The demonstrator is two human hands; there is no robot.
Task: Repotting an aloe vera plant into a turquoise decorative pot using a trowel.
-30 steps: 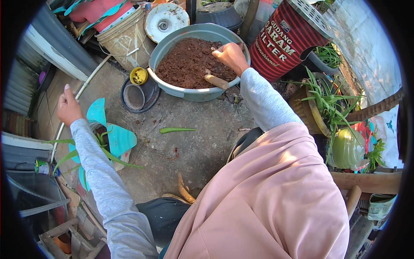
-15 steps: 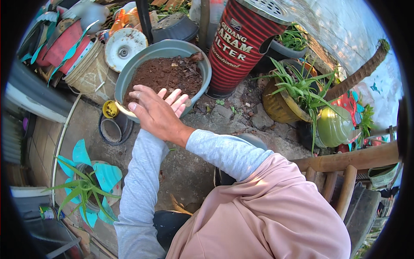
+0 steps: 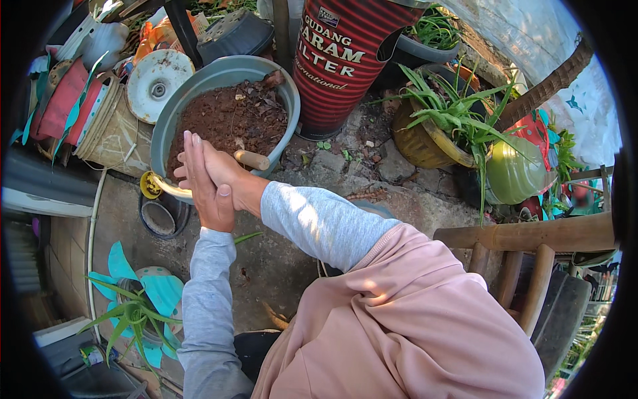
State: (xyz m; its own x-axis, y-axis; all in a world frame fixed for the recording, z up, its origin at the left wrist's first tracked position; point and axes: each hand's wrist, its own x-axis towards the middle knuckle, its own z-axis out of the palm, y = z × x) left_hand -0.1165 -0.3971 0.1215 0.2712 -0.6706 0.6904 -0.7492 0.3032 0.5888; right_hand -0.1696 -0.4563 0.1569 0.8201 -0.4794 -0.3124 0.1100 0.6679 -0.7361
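Brown soil (image 3: 229, 120) fills the grey basin (image 3: 290, 100), a wooden tool handle (image 3: 251, 159) sticking out. Left hand (image 3: 203, 183) and right hand (image 3: 222, 174) press flat together at its rim, beside a red drum (image 3: 345, 60).

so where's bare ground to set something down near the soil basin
Bare concrete lies between the turquoise planter and the grey sleeves. Crowded: left of the soil basin by the bucket and white disc; right by the red drum and potted plants.
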